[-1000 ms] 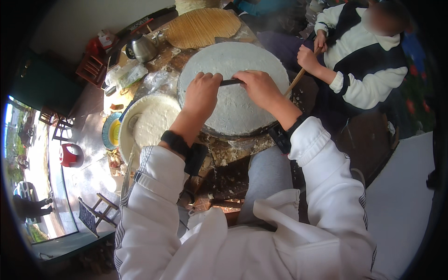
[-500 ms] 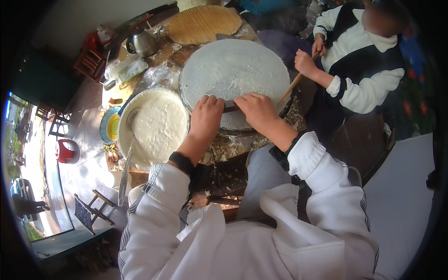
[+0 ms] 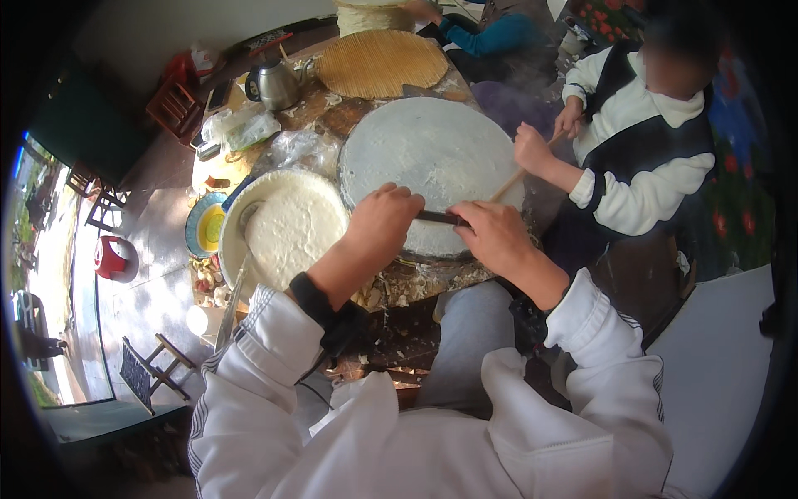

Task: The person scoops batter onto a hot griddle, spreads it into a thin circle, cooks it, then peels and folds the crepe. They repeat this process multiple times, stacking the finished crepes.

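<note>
At the near edge of the round griddle (image 3: 428, 145), in the head view, the left hand (image 3: 384, 218) and the right hand (image 3: 497, 236) are clamped on opposite ends of a dark, narrow bar (image 3: 439, 217). The bar lies crosswise over the near part of the pale layer covering the griddle; whether it touches that layer cannot be told. Left of the griddle, on the worktop (image 3: 331, 117), stands a large bowl (image 3: 233, 258) of pale batter (image 3: 298, 231), with a ladle (image 3: 235, 293) leaning over its near rim. A blue-rimmed plate (image 3: 194, 225) sits just beside the bowl. Beyond are clear plastic bags (image 3: 304, 148), a metal kettle (image 3: 278, 86) and a round straw mat (image 3: 384, 65). At right, a co-worker holds a wooden stick (image 3: 509, 185) slanting down toward the griddle.
</note>
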Demonstrator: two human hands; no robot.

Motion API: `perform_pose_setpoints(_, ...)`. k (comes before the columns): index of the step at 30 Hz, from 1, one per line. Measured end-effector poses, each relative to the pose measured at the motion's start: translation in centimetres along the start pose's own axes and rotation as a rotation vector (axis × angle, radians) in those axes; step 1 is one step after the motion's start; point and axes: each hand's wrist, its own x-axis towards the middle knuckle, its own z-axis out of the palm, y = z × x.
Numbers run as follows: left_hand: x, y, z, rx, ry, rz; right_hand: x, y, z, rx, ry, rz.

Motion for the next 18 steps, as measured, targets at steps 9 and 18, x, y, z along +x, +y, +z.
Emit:
perform_pose_setpoints(9,13.7,-16.0,-2.0,0.136,0.018,-0.044,18.9,6.9,3.0,-0.157,0.102,0.0)
perform_pose_setpoints(18,18.9,-21.2,5.1,0.197,-0.028,-0.015,22.3,12.7,6.7,-0.334,0.084,0.109)
